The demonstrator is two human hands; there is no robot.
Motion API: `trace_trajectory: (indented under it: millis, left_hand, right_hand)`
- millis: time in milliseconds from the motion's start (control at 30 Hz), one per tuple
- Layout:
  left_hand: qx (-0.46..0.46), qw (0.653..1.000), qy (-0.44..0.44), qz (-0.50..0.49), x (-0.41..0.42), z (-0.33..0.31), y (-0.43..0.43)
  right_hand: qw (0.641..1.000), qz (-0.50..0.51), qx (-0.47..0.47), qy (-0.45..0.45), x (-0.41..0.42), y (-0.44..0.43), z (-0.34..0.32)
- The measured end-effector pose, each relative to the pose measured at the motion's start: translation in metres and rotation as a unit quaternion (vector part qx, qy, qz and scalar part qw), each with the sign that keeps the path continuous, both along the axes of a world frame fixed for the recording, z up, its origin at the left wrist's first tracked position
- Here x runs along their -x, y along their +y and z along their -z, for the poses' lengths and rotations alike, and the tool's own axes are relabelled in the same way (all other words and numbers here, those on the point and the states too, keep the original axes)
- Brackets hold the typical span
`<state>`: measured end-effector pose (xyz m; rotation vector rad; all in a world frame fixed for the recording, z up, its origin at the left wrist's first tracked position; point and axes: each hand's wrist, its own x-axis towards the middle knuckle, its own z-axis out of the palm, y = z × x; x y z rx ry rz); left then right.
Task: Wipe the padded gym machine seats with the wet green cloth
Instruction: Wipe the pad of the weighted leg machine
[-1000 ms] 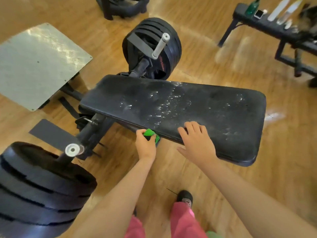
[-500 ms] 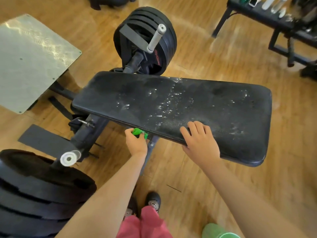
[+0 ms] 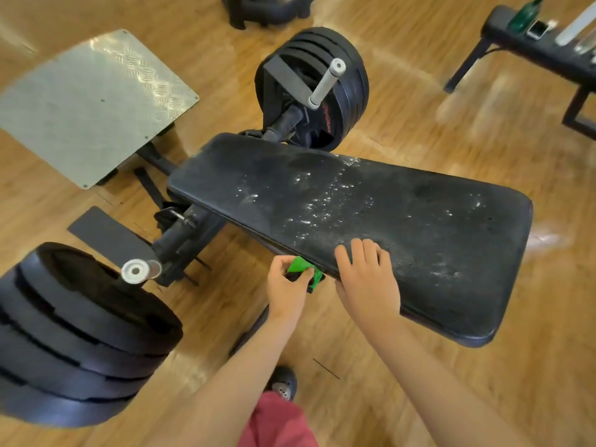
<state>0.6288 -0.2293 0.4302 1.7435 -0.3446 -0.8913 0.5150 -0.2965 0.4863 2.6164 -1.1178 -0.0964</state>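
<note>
A long black padded seat (image 3: 371, 214) lies across the middle, speckled with wet droplets. My left hand (image 3: 285, 287) grips the bunched green cloth (image 3: 303, 269) against the pad's near edge, just below the top surface. My right hand (image 3: 367, 279) rests flat on the near edge of the pad, right of the cloth, fingers spread over the top.
Stacked black weight plates (image 3: 80, 333) on a steel peg stand at the lower left, and another stack (image 3: 317, 88) sits behind the pad. A checkered metal footplate (image 3: 90, 101) lies at the upper left. A black bench (image 3: 541, 50) with bottles and a phone stands at the upper right. Wooden floor surrounds everything.
My left hand has slid the cloth along the pad's near edge, first left, then back right toward my right hand. My right hand stays on the pad.
</note>
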Motion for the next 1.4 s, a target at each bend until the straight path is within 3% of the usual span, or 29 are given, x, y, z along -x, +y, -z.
trace_trajectory:
  millis: [233, 600, 900, 1133, 1267, 1400]
  left_hand:
    - [-0.001, 1.0, -0.002, 0.006, -0.006, -0.01, -0.003]
    - [0.003, 0.999, -0.017, 0.037, -0.014, -0.005, -0.002]
    - [-0.049, 0.983, 0.105, -0.142, -0.089, 0.022, -0.016]
    - [-0.047, 0.998, 0.031, 0.039, -0.101, 0.017, -0.009]
    - [-0.016, 0.998, 0.0, 0.068, -0.083, 0.019, -0.004]
    - [0.028, 0.995, 0.027, 0.088, -0.046, 0.026, 0.0]
  right_hand:
    - [1.0, 0.008, -0.027, -0.007, 0.0, -0.001, -0.002]
    - [0.996, 0.009, -0.005, -0.088, -0.003, -0.001, -0.004]
    - [0.993, 0.042, 0.034, -0.106, -0.006, -0.001, 0.003]
    - [0.977, 0.16, 0.049, -0.134, -0.031, 0.015, 0.011]
    - [0.968, 0.187, 0.07, -0.151, -0.034, 0.017, 0.015]
    - [0.97, 0.162, 0.121, -0.134, -0.035, 0.016, 0.024]
